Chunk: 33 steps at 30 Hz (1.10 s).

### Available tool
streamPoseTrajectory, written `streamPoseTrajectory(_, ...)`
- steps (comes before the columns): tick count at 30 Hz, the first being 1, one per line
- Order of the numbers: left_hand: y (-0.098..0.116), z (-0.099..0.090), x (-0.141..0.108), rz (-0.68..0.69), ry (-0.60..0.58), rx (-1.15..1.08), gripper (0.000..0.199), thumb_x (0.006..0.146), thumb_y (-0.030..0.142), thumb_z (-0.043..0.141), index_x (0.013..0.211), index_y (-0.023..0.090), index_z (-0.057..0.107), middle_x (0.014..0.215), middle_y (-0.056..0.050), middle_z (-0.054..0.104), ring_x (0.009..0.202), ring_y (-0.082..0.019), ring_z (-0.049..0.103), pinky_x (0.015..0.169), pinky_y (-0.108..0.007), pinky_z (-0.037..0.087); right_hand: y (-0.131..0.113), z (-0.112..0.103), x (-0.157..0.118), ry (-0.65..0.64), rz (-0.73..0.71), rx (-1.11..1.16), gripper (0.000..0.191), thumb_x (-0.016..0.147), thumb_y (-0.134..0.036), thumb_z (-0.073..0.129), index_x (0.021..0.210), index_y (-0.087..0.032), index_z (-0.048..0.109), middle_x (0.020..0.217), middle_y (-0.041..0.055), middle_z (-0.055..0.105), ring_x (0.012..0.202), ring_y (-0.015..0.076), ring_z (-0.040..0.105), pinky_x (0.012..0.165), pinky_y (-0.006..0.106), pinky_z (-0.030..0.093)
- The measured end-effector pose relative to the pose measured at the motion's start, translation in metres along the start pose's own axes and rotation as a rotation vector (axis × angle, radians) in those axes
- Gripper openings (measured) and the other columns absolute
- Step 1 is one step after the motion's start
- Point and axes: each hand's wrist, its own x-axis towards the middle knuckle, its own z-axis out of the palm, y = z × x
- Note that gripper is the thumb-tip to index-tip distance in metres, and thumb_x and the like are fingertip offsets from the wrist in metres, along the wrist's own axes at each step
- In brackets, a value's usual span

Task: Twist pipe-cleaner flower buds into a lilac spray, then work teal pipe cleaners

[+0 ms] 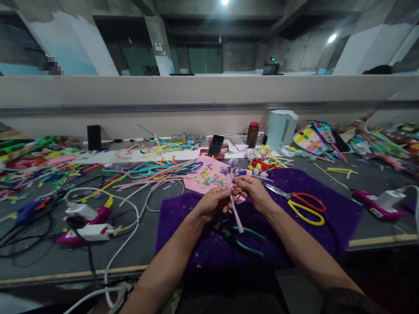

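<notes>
A lilac pipe-cleaner flower (233, 168) stands upright between my hands, its pale stem slanting down below them. My left hand (214, 203) is closed around the stem from the left. On the right, my right hand (250, 189) pinches at the stem just under the blooms; its fingertips are partly hidden. Beneath both lies a purple cloth (183, 218). Green-handled pliers (247, 242) rest on it under my hands, and scissors (294, 200) with red and yellow handles lie to the right. Behind is a pink sheet (193, 183) with small coloured pieces.
Coloured pipe cleaners (157, 172) spread behind on the left, near a power strip (103, 216) with cables. A phone (216, 145), red-capped bottle (253, 134), kettle (279, 129) and small flowers (258, 165) stand or lie behind. Another power strip (378, 205) is at right.
</notes>
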Motion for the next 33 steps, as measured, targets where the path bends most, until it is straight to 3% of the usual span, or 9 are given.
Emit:
streamPoseTrajectory(5,-0.01,0.002,0.003,-0.043,-0.056,-0.027,0.025,0.072,0.031,0.059,0.084,0.01,0.062,0.071,-0.006,0.062,0.05,-0.009,0.055,0.036,-0.016,0.034,0.003,-0.002,0.0,-0.044,0.13,0.152,0.026,0.065,-0.036,0.066,0.078,-0.015,0.059,0.069,0.0013,0.058,0.045,0.006,0.047,0.037,0.017,0.025)
streamPoseTrajectory(9,-0.013,0.002,0.004,-0.056,-0.062,0.002,0.026,0.072,0.032,0.059,0.084,0.01,0.062,0.069,-0.006,0.062,0.048,-0.008,0.054,0.036,-0.015,0.034,0.006,-0.002,-0.001,-0.045,0.099,0.109,0.023,0.064,-0.033,0.066,0.073,-0.015,0.056,0.058,-0.0016,0.053,0.042,0.0067,0.045,0.039,0.018,0.028)
streamPoseTrajectory(15,-0.011,0.005,0.003,-0.031,0.045,0.115,0.03,0.07,0.036,0.06,0.088,0.011,0.058,0.076,-0.007,0.063,0.049,-0.008,0.056,0.035,-0.014,0.034,0.003,0.002,-0.002,0.039,-0.035,-0.001,0.018,0.062,-0.027,0.066,0.065,-0.014,0.054,0.054,-0.0032,0.052,0.043,0.0055,0.04,0.041,0.018,0.027)
streamPoseTrajectory(20,-0.009,0.005,0.002,0.072,0.202,0.215,0.028,0.067,0.037,0.063,0.078,0.013,0.054,0.067,-0.003,0.062,0.045,-0.007,0.054,0.035,-0.013,0.033,-0.001,0.005,-0.003,0.042,-0.048,-0.031,0.017,0.063,-0.027,0.065,0.063,-0.014,0.054,0.051,-0.0042,0.051,0.04,0.0042,0.036,0.038,0.018,0.02)
streamPoseTrajectory(24,-0.009,0.007,0.002,0.061,0.244,0.227,0.026,0.064,0.035,0.065,0.073,0.013,0.053,0.064,-0.002,0.062,0.045,-0.007,0.054,0.036,-0.014,0.035,0.001,0.003,-0.001,0.043,-0.018,0.019,0.019,0.063,-0.03,0.065,0.064,-0.014,0.054,0.05,-0.0051,0.047,0.039,0.0037,0.035,0.037,0.019,0.017)
streamPoseTrajectory(33,-0.011,0.015,0.001,0.097,0.267,0.158,0.029,0.06,0.032,0.068,0.076,0.014,0.053,0.066,-0.001,0.061,0.049,-0.01,0.057,0.039,-0.017,0.04,0.004,0.005,-0.001,0.008,-0.008,0.04,0.021,0.063,-0.032,0.066,0.066,-0.015,0.054,0.05,-0.0053,0.047,0.04,0.0046,0.036,0.04,0.02,0.022)
